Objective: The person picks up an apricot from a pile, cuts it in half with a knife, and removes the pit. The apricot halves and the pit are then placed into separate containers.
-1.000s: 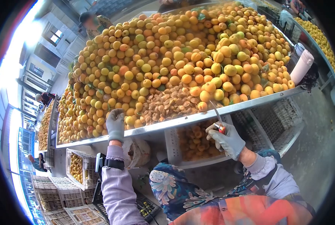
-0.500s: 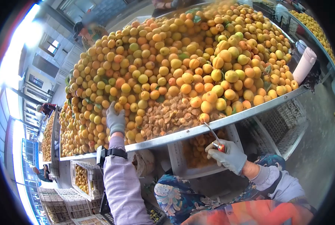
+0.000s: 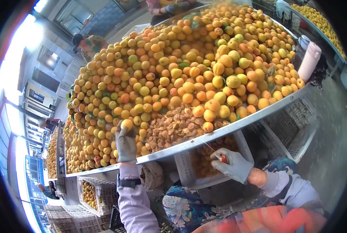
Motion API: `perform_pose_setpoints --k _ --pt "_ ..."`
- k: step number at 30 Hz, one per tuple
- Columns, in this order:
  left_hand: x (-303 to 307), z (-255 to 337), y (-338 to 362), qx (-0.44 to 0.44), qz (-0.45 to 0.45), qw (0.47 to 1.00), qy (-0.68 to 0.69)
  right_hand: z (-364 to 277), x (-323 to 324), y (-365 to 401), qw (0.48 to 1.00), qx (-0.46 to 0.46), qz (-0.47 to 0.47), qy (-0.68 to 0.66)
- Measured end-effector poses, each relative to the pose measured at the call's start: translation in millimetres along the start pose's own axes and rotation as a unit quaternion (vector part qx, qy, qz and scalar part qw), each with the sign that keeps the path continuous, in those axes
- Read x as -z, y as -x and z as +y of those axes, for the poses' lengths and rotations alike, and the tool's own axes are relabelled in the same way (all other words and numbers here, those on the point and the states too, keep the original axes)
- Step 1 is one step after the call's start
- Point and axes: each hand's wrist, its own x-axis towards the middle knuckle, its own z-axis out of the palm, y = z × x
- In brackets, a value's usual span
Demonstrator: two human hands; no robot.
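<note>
In my gloved left hand [image 3: 126, 146], at the near edge of the metal-rimmed table [image 3: 192, 144], a yellow-orange apricot [image 3: 127, 124] is held between fingers and thumb. My gloved right hand [image 3: 234, 167] is closed around a tool with a red handle [image 3: 223, 158] and a thin metal shaft, which points up and left toward the table rim. A big heap of apricots [image 3: 144, 91] covers the tabletop. Brown pits [image 3: 169, 130] lie piled between the hands, against the near rim. Below the rim, a white crate [image 3: 186, 174] holds orange fruit, partly hidden.
Another white crate [image 3: 297, 134] stands under the table at right. A pale pink bottle [image 3: 310, 61] is at the table's right end. Crates [image 3: 80, 193] sit on the floor at lower left. A person [image 3: 89, 46] is beyond the heap, and another person's hands show at top.
My left hand has lifted from the heap with an apricot, coming back toward the near rim. My right hand and its tool have shifted only slightly. The view has turned a little.
</note>
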Motion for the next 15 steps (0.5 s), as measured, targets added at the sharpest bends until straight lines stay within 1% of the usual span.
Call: perform_pose_setpoints --k 1,2,3,4,5,6,7,8,9,10,11,12,13,14,15 --pt "-18 5 18 0.006 -0.004 1.000 0.000 1 0 0 1.000 -0.014 -0.007 -0.013" --pt "-52 17 51 0.027 -0.054 0.991 0.123 0 0 1 1.000 -0.020 0.000 -0.014" --pt "-79 23 75 0.048 -0.102 0.963 0.243 -2 -1 1 0.998 -0.023 -0.016 -0.058" --pt "-89 19 88 0.067 -0.146 0.951 0.262 -3 -3 0 0.994 -0.026 -0.030 -0.103" --pt "-99 14 104 0.088 -0.146 0.958 0.230 -1 -6 -3 0.996 0.044 -0.007 -0.074" --pt "-110 9 118 0.108 -0.148 0.963 0.196 -3 -7 -2 0.994 0.008 -0.018 -0.110" --pt "-129 6 130 0.144 -0.157 0.933 0.290 -4 -7 -2 0.990 -0.001 -0.031 -0.139" --pt "-132 -5 141 -0.044 -0.190 0.967 -0.161 -5 -7 -2 0.985 -0.010 -0.045 -0.168" --pt "-136 -11 153 0.074 -0.172 0.982 0.028 -8 -8 1 0.981 0.006 -0.047 -0.187" --pt "-148 -8 164 0.189 -0.144 0.948 0.213 -7 -6 1 0.981 0.005 -0.038 -0.190" --pt "-160 -7 171 0.177 -0.179 0.945 0.209 -4 -5 -1 0.986 0.031 -0.045 -0.159" --pt "-178 -5 176 0.175 -0.212 0.920 0.279 0 -3 -3 0.989 0.058 -0.053 -0.126" --pt "-178 -10 179 0.168 -0.223 0.929 0.243 3 -3 -6 0.989 0.102 -0.043 -0.101" --pt "-178 -13 183 0.159 -0.232 0.937 0.207 4 -1 -6 0.989 0.101 -0.040 -0.102" --pt "-180 -16 184 0.161 -0.233 0.937 0.205 5 0 -6 0.992 0.092 -0.039 -0.081"
